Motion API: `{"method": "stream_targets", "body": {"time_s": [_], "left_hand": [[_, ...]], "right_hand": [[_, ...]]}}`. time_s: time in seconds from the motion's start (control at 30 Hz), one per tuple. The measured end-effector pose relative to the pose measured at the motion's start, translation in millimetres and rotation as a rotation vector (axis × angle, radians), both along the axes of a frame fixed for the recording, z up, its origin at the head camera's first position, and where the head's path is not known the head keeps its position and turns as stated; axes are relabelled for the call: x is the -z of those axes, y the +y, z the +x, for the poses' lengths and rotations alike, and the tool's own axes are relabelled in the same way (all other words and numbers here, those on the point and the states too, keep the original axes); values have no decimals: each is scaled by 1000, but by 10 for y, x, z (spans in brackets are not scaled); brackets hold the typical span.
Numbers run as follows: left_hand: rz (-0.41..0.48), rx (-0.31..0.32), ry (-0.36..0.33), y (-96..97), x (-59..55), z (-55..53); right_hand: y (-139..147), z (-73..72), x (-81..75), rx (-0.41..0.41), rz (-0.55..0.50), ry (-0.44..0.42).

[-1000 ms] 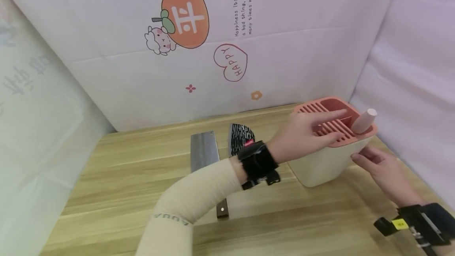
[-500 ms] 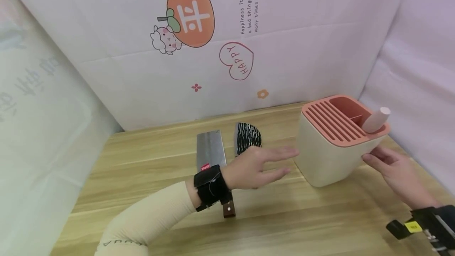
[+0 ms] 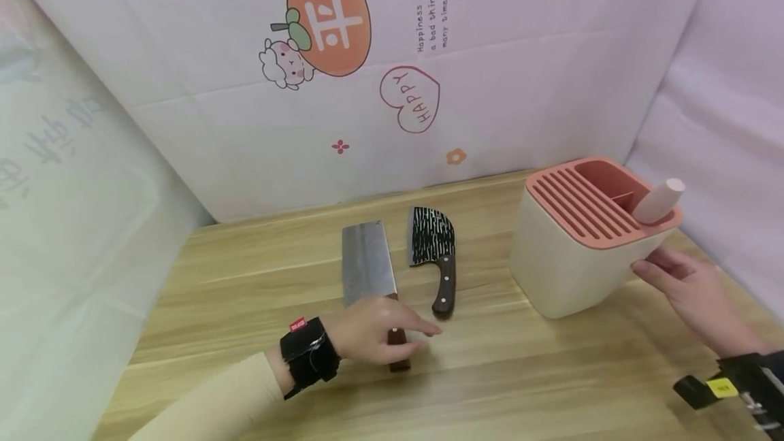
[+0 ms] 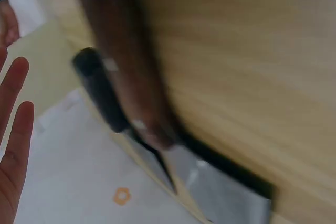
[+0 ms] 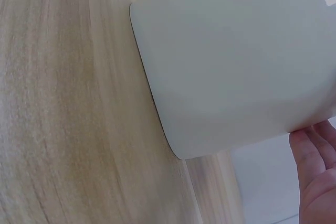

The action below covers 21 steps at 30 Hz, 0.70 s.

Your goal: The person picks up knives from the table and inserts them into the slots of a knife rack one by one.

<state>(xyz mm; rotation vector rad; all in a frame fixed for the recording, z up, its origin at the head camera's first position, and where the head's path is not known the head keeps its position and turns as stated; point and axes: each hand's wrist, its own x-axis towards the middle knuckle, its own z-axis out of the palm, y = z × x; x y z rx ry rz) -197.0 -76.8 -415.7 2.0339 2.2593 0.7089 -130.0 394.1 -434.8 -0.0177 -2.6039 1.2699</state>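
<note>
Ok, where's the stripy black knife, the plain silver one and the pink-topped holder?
Stripy black knife (image 3: 431, 233): head view, the blade.
Plain silver knife (image 3: 369, 260): head view, the blade.
Pink-topped holder (image 3: 569, 265): head view, the cream wall.

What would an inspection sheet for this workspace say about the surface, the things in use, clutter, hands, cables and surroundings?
Surface: wood-grain table.
Things in use: plain cleaver and black-patterned cleaver, lying flat; cream holder with pink slotted top, upright, a pale handle sticking out.
Clutter: nothing seen.
Hands: left hand over the plain cleaver's handle, not gripping it; right hand touching the holder's side.
Cables: nothing seen across the table.
Surroundings: pale printed cloth behind, pale cloth at both sides.
</note>
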Motion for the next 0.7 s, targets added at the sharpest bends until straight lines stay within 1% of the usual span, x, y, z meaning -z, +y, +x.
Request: {"method": "stream_targets", "body": {"time_s": [0.13,0.23,0.4,0.47,0.57,0.7], "left_hand": [[-98,3,24,-181,156,-6],[-149,7,31,-245,228,-10],[-227,21,28,-222,216,-26],[-262,15,39,-192,209,-50],[-301,-12,57,-157,224,-78],[-338,-51,88,-116,223,-76]], "right_hand": [[6,0,20,13,-4,-20],[14,1,36,8,-3,-39],[18,-7,57,16,-6,-53],[11,-10,51,28,-11,-48],[-3,-6,43,32,-12,-39],[-12,2,42,33,-14,-34]]}}
